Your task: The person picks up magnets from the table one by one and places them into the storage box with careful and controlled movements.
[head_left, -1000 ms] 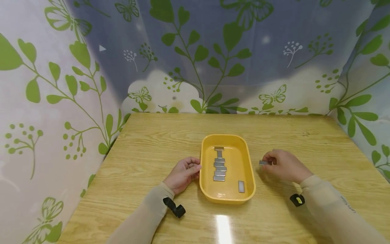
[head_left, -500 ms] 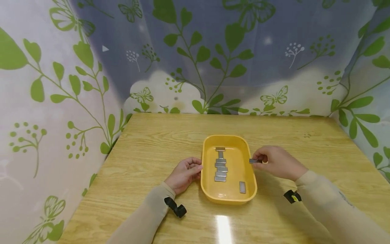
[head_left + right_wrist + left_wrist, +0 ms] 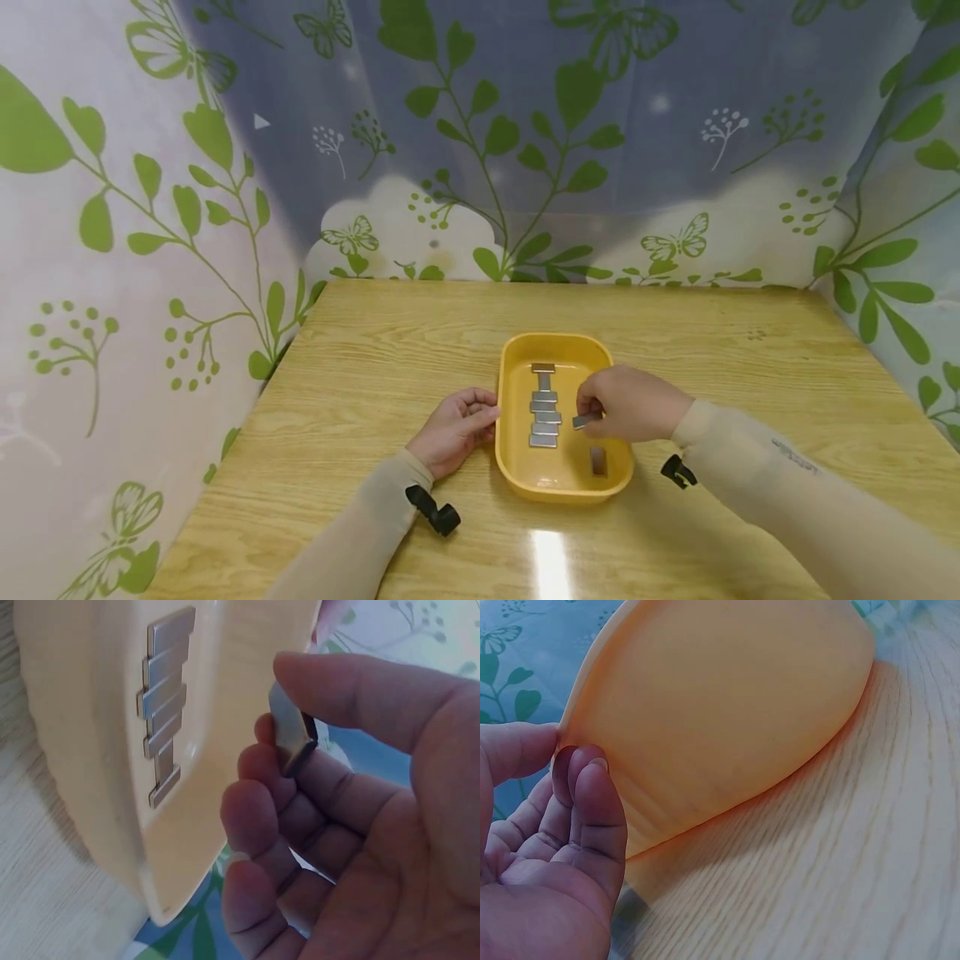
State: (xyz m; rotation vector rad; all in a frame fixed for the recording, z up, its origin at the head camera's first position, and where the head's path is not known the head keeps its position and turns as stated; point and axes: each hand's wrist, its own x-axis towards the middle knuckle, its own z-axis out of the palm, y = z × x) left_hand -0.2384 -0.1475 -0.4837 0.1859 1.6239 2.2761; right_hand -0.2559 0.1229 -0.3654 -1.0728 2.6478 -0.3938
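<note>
My right hand [image 3: 633,403] is over the right half of a yellow plastic tub [image 3: 517,479], pinching a small silver metal block [image 3: 582,422] between thumb and fingers. The same metal block [image 3: 292,727] shows its flat face and dark edge in the right wrist view. My left hand [image 3: 454,432] grips the tub's left rim, thumb at the top edge and curled fingertips against the outer wall [image 3: 727,705]. Inside the tub, several metal blocks [image 3: 544,419] form a staggered column, some touching end to side. Another metal block [image 3: 597,461] lies alone at the lower right, below my right hand.
The tub stands on a wood-grain table [image 3: 405,333]. Leaf-patterned cloth [image 3: 480,150] hangs behind it and along both sides. Black straps [image 3: 432,510] sit at both wrists.
My right hand has carried its metal block from the table on the right, across the rim, to above the tub's inside. The left hand keeps its grip on the rim.
</note>
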